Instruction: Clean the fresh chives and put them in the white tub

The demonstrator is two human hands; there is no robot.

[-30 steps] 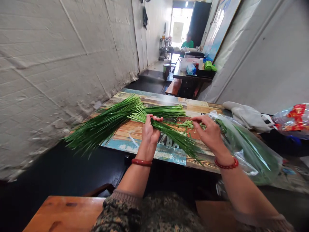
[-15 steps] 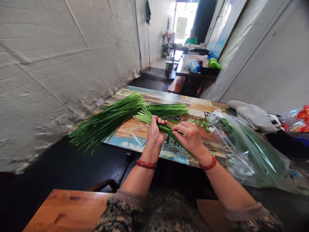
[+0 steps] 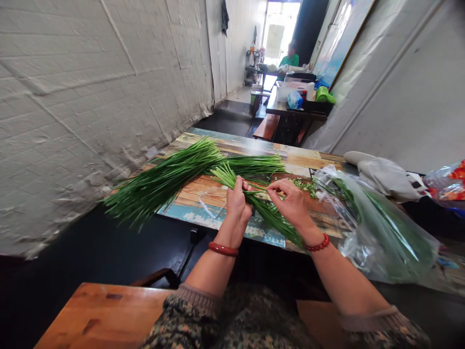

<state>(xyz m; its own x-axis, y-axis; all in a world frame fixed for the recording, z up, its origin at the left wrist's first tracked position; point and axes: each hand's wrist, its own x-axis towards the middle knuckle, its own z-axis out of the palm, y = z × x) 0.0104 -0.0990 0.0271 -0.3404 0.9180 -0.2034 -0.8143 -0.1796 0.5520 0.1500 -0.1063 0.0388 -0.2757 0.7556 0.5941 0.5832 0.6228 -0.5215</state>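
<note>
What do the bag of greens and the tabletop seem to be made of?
Bag: thin, clear plastic film, by glossy wrinkles and green showing through. Tabletop: perhaps laminate with slight sheen, since the plank pattern looks printed; painted wood is possible.

Daylight burns the far doorway [image 3: 285,17] white and glares on the poster [image 3: 336,46]. Soft light covers the hands [image 3: 238,206]; the floor [image 3: 145,247] below the table [image 3: 254,143] is deep in shadow. Wide-angle distortion stretches the wall [image 3: 80,82] at left.
</note>
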